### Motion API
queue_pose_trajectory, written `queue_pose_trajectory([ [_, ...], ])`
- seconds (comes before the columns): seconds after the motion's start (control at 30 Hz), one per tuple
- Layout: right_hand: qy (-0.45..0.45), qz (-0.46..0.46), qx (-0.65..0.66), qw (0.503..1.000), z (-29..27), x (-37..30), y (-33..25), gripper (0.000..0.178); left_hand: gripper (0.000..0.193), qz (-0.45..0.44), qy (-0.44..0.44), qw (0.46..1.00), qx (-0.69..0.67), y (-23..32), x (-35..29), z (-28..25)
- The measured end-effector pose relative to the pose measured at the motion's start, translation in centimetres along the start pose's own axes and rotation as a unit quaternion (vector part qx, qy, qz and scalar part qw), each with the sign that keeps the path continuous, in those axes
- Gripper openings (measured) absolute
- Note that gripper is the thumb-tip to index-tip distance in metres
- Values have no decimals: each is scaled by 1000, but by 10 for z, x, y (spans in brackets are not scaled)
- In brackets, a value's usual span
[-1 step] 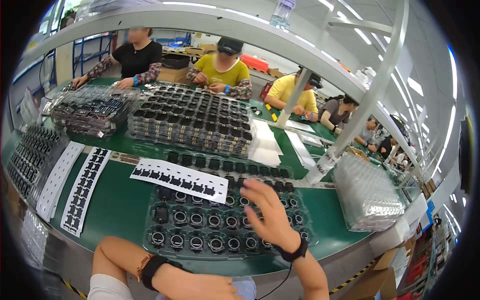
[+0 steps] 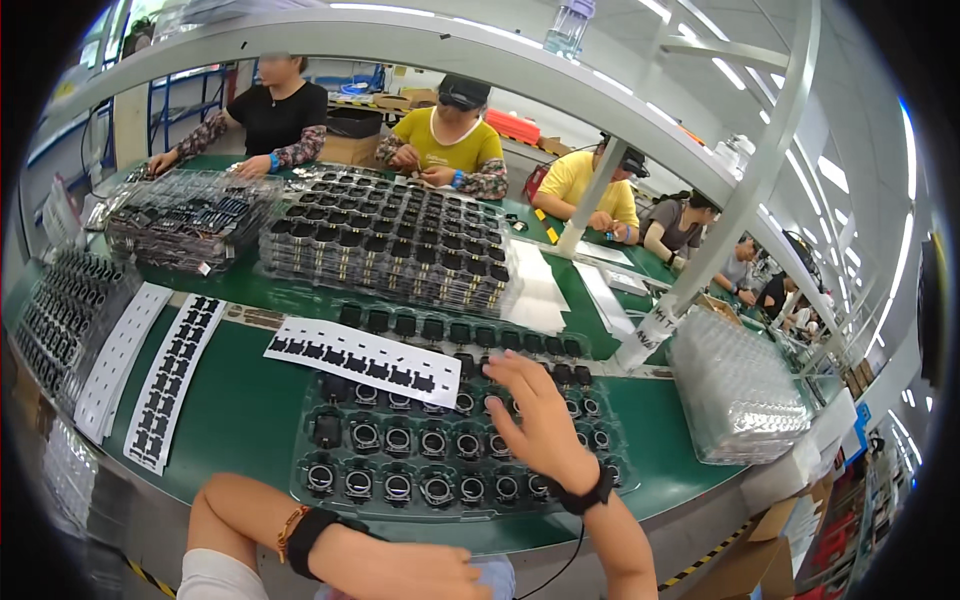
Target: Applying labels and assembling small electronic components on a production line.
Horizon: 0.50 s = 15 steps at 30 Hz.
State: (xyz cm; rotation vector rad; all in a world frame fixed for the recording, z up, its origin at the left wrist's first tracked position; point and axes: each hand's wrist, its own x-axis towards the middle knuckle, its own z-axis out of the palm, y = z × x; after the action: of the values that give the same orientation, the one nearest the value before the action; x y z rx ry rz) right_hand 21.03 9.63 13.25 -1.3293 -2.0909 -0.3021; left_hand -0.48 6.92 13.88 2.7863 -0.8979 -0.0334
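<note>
Clear plastic tray (image 2: 330, 490) of black ring-shaped parts lies on the green table (image 2: 235, 410) at six o'clock, just in front of the person. Going from the left: at nine o'clock a dark tray of parts (image 2: 60, 320) sits near the table's edge, with two white strips (image 2: 165, 375) of small black pieces lying side by side next to it. At seven o'clock the left hand (image 2: 410, 570) is low at the table's edge, off the tray, its forearm wearing a black wrist strap; whether its fingers are spread or curled cannot be told. A white rectangular label sheet (image 2: 365, 360) with rows of black pieces rests across the tray's far rim. Behind it, at twelve o'clock, stands a tall stack of loaded trays (image 2: 390, 240). The right hand (image 2: 540, 420) lies flat on the tray's right half, fingers spread wide, holding nothing, fingertips touching the ring parts. At three o'clock a stack of empty clear trays (image 2: 735, 385) stands well apart. Other people work along the far side.
</note>
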Motion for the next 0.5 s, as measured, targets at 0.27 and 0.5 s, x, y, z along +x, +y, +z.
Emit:
queue_pose_trajectory([
  [0.27, -212, 6, -22, 977, 83, 32, 53, 60, 28, -80, 85, 990, 84, -35, -8, -7],
  [0.5, -69, -24, -93, 993, 98, 22, 42, 51, 17, -120, 193, 967, 112, -40, -10, -20],
])
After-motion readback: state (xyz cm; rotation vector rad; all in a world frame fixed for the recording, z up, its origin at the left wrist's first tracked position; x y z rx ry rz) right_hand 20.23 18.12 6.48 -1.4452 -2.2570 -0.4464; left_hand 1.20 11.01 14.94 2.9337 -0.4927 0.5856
